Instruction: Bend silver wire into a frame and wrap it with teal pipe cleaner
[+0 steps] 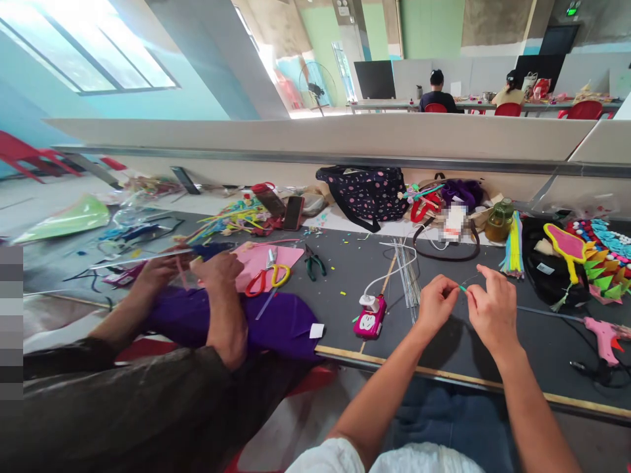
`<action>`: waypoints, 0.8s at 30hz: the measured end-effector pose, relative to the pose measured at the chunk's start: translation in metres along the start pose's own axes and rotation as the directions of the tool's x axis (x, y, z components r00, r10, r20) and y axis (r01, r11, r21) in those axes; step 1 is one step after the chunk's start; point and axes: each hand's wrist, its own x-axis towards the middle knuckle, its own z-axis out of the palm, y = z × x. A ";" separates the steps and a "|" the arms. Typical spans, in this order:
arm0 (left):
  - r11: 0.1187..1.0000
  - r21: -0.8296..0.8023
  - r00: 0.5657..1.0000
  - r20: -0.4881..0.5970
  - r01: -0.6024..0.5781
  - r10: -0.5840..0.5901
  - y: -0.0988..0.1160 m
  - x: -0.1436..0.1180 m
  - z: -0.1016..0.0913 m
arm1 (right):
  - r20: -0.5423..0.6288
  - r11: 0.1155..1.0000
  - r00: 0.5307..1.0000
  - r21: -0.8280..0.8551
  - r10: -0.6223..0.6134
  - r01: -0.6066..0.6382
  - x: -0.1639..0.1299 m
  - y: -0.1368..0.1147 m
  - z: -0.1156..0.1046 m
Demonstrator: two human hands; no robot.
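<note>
My left hand (pixel 436 301) and my right hand (pixel 493 309) are close together above the dark table (pixel 345 276), both pinching a thin wire with a small green piece (pixel 463 288) between the fingertips. A bundle of thin metal wires (pixel 407 272) lies just left of my left hand. A pink power strip (pixel 369 320) with a white plug sits near the table's front edge.
A co-worker at my left, in a dark sleeve (pixel 123 394), works with both hands (pixel 217 269) over purple fabric (pixel 276 322). Red-and-yellow scissors (pixel 269 277), pliers (pixel 314 263), a pink glue gun (pixel 604 335), a dotted bag (pixel 367 190), pipe cleaners (pixel 513 246) and colourful craft pieces (pixel 599 263) lie around.
</note>
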 end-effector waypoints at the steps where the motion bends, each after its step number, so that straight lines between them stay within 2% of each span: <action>1: 0.999 0.045 1.000 0.001 -0.030 0.030 0.003 -0.001 -0.001 | 0.008 1.000 1.000 -0.013 -0.002 0.002 0.000 -0.001 -0.001; 8: 0.989 0.123 0.996 -0.025 -0.087 0.091 0.013 -0.003 -0.003 | 0.065 0.999 0.997 -0.012 0.040 -0.040 -0.008 0.005 0.001; 17: 0.975 0.188 0.989 -0.061 -0.121 0.134 0.013 -0.004 -0.003 | 0.037 0.977 0.981 0.091 0.188 -0.191 -0.017 -0.001 -0.004; 24: 0.918 0.308 0.966 0.014 -0.250 0.258 0.014 -0.008 0.001 | 0.100 0.994 0.989 0.024 0.105 -0.108 -0.018 -0.015 -0.016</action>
